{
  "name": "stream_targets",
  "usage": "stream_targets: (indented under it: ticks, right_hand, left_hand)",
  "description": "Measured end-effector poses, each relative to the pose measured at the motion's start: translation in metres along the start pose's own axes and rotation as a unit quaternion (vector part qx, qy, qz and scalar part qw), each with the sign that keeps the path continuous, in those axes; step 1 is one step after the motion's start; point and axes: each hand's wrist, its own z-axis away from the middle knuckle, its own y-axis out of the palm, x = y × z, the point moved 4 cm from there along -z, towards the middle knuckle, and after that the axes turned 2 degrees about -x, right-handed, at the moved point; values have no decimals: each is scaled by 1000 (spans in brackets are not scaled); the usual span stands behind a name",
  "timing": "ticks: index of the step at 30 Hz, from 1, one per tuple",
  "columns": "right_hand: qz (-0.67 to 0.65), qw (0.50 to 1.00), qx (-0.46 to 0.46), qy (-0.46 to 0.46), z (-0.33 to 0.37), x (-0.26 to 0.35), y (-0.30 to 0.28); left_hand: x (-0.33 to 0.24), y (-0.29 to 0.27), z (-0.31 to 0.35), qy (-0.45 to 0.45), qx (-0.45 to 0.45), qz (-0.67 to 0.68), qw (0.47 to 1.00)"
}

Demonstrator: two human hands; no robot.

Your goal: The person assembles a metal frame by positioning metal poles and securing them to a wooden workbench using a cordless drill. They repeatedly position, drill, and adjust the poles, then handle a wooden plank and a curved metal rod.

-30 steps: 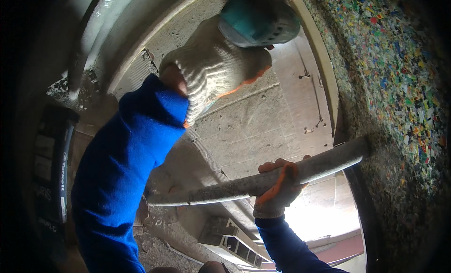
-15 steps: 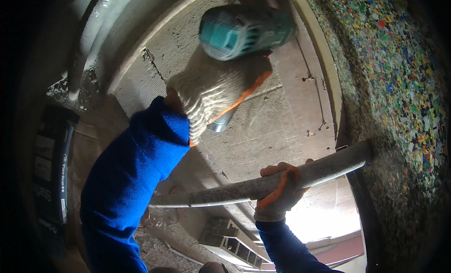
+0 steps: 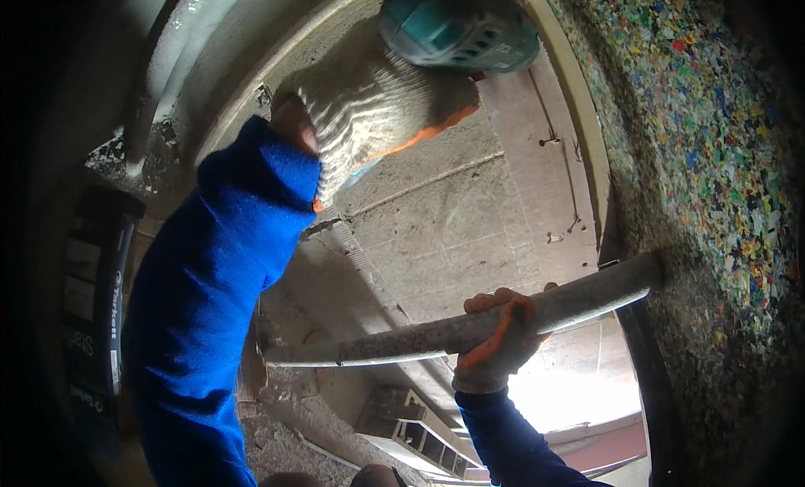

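Note:
At the top of the head view is a teal and dark power tool (image 3: 457, 26), its upper end partly cut off by the picture's edge. My left hand (image 3: 377, 109), in a pale knit glove with orange coating, is closed on it; the fingers are mostly hidden behind the back of the glove. Lower down, a long grey pipe-like bar (image 3: 394, 344) runs across from the left to the speckled surface on the right. My right hand (image 3: 503, 336), in an orange-coated glove, wraps round this bar right of its middle.
A multicoloured speckled panel (image 3: 713, 151) fills the right side. Behind the hands lies a dusty grey surface (image 3: 436, 210), beside a board (image 3: 545, 168) with bent nails. Dark packaging (image 3: 92, 311) stands at the left. A slotted pale block (image 3: 411, 428) lies below, near a bright glare.
My left hand and the power tool have moved up, the tool also slightly right and further out of the picture. My right hand and the bar have barely moved.

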Motion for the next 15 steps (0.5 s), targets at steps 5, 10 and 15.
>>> stream_targets:
  ticks: [5,10,15]
  right_hand:
    - [3,1000,-3,-8,0,0,-2]
    - [-24,1000,-3,7,0,-2,-3]
    - [-17,1000,0,15,1,-2,-2]
  left_hand:
    - [-18,-9,-8,-9,15,-37,999]
    - [-26,-11,-10,-17,26,-65,997]
    - [-40,-9,-11,46,43,-153,986]
